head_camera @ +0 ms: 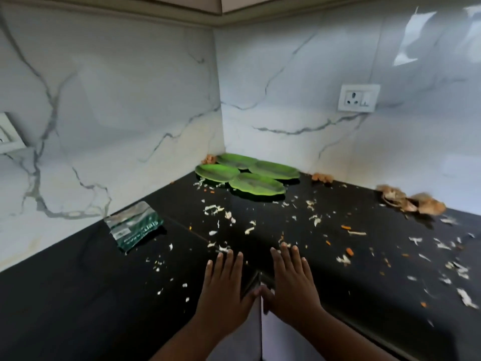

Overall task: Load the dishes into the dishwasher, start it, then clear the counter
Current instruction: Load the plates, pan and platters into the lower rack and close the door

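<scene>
Both hands empty, no grip on anything: left hand (223, 285) and right hand (291, 280) spread flat over the black desk (78, 295), likely poised to sweep scraps (216, 209). Green leaf plates (250, 175) sit in the far corner, unloaded.

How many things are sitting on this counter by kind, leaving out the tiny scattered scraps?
Green leaf-shaped plates: 4, clustered in the corner
Foil packet: 1, by the left wall
Piles of brown peels: 3, along the back wall
Total: 8
Both the left hand and the right hand lie flat and hold nothing.
</scene>
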A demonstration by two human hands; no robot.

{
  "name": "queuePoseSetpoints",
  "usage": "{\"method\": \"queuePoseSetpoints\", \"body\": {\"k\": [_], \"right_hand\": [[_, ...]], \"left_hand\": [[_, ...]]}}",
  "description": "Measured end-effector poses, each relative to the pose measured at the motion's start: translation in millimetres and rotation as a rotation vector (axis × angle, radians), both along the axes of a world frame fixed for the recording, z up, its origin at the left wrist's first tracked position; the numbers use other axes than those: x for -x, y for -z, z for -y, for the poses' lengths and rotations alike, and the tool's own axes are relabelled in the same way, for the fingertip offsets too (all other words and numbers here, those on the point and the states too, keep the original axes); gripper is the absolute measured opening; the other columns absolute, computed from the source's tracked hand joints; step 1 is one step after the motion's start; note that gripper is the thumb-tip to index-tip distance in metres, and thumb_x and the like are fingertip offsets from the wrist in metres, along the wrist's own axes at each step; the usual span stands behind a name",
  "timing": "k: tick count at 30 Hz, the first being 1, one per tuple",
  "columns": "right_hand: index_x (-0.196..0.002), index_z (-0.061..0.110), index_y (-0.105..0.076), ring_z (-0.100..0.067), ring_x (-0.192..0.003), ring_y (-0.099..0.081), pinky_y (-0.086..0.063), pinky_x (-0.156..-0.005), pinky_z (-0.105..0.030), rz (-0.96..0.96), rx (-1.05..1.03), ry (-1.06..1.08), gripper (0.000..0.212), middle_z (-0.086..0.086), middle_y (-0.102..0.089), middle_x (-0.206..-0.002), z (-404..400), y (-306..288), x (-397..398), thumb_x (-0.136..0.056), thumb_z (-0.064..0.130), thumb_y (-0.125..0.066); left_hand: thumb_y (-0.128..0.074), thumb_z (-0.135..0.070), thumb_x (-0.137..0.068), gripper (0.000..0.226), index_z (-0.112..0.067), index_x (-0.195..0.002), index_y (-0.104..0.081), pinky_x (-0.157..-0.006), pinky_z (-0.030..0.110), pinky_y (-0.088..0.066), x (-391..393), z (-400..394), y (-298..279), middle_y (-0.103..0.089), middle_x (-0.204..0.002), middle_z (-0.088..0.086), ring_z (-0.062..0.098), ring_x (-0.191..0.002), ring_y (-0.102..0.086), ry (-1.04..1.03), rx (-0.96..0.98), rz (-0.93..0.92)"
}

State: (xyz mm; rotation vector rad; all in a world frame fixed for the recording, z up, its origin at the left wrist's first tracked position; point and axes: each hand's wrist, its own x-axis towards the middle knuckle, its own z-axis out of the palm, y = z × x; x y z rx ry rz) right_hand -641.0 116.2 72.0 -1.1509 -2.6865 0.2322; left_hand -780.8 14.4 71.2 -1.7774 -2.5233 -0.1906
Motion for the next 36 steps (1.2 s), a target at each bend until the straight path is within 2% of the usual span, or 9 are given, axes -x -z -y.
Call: {"method": "queuePoseSetpoints", "body": {"k": [4, 11, 21, 24, 27, 29, 31, 33, 36], "right_hand": [[-0.153, 0.021, 0.010, -0.021, -0.137, 0.031, 0.012, -0.115, -0.039, 0.022, 0.028, -0.054, 0.088, -0.005, 0.026, -0.157, -64.5, -13.5, 9.4, -0.090, 0.059, -0.039], [-0.154, 0.023, 0.002, -0.025, -0.146, 0.020, 0.002, -0.119, -0.040, -0.020, 0.099, -0.104, 0.085, -0.005, 0.019, -0.160, -144.3, -40.3, 28.3, -0.090, 0.057, -0.044], [-0.152, 0.026, -0.011, -0.026, -0.149, -0.003, -0.019, -0.117, -0.037, -0.142, 0.293, -0.035, 0.083, -0.004, 0.007, -0.162, -209.1, -43.1, 67.3, -0.088, 0.054, -0.053], [-0.148, 0.019, -0.026, -0.020, -0.139, -0.033, -0.032, -0.110, -0.033, -0.294, 0.494, 0.067, 0.078, -0.007, -0.023, -0.156, -230.6, -35.7, 92.2, -0.084, 0.046, -0.064], [-0.114, 0.010, -0.054, -0.019, -0.097, -0.057, -0.044, -0.084, -0.030, -0.549, 0.765, 0.262, 0.042, -0.008, -0.058, -0.110, -240.8, -38.8, 113.8, -0.081, 0.025, -0.074], [-0.092, 0.005, -0.054, -0.021, -0.066, -0.053, -0.039, -0.061, -0.028, -0.737, 1.034, 0.416, 0.018, -0.010, -0.056, -0.079, -250.6, -44.3, 134.3, -0.085, 0.013, -0.069], [-0.093, 0.002, -0.052, -0.025, -0.063, -0.050, -0.037, -0.055, -0.029, -0.844, 1.347, 0.584, 0.014, -0.013, -0.051, -0.080, -261.7, -44.5, 152.9, -0.092, 0.012, -0.062], [-0.105, 0.001, -0.051, -0.031, -0.071, -0.053, -0.044, -0.056, -0.034, -0.939, 1.523, 0.704, 0.021, -0.017, -0.052, -0.094, -272.1, -38.8, 171.0, -0.094, 0.016, -0.059], [-0.117, 0.001, -0.045, -0.036, -0.078, -0.055, -0.055, -0.048, -0.037, -1.012, 1.629, 0.773, 0.032, -0.022, -0.050, -0.103, -287.8, -31.0, 190.1, -0.095, 0.020, -0.058]], "left_hand": [[0.005, -0.078, -0.067, 0.103, -0.020, -0.152, 0.010, -0.115, 0.037, 0.013, 10.9, -46.2, -20.3, 0.011, -0.161, 0.002, 0.021, -0.147, 0.015, -0.134, -0.016, 0.042], [-0.035, -0.064, -0.091, 0.085, -0.021, -0.153, 0.006, -0.117, 0.037, 0.007, 34.9, -104.6, -46.4, 0.008, -0.161, 0.002, 0.020, -0.147, 0.010, -0.338, -0.109, 0.298], [-0.055, -0.046, -0.092, 0.076, -0.016, -0.152, -0.019, -0.115, 0.038, -0.020, 122.6, -174.0, -60.4, -0.018, -0.159, 0.007, 0.022, -0.145, -0.019, -0.501, -0.416, 0.777], [-0.056, -0.039, -0.094, 0.066, -0.011, -0.148, -0.030, -0.109, 0.040, -0.030, 153.9, -203.0, -64.3, -0.033, -0.152, 0.009, 0.026, -0.137, -0.035, -0.546, -0.503, 1.024], [-0.054, -0.035, -0.096, 0.053, -0.006, -0.138, -0.045, -0.106, 0.044, -0.035, 181.0, -225.8, -63.5, -0.043, -0.144, 0.017, 0.035, -0.130, -0.043, -0.650, -0.575, 1.379], [-0.057, -0.036, -0.094, 0.054, -0.005, -0.136, -0.047, -0.106, 0.046, -0.036, 211.6, -241.9, -56.6, -0.042, -0.143, 0.023, 0.041, -0.130, -0.043, -0.726, -0.636, 1.612], [-0.059, -0.038, -0.092, 0.046, -0.004, -0.123, -0.054, -0.091, 0.042, -0.046, 238.4, -254.5, -51.4, -0.052, -0.127, 0.022, 0.035, -0.103, -0.057, -0.782, -0.674, 1.716], [-0.058, -0.034, -0.092, 0.033, -0.006, -0.109, -0.056, -0.073, 0.036, -0.045, 262.4, -266.4, -41.0, -0.054, -0.112, 0.016, 0.024, -0.078, -0.050, -0.835, -0.691, 1.765], [-0.056, -0.027, -0.094, 0.029, -0.004, -0.112, -0.054, -0.070, 0.035, -0.045, 292.7, -288.9, -22.3, -0.054, -0.100, 0.016, 0.021, -0.071, -0.047, -0.888, -0.740, 1.822]]}}
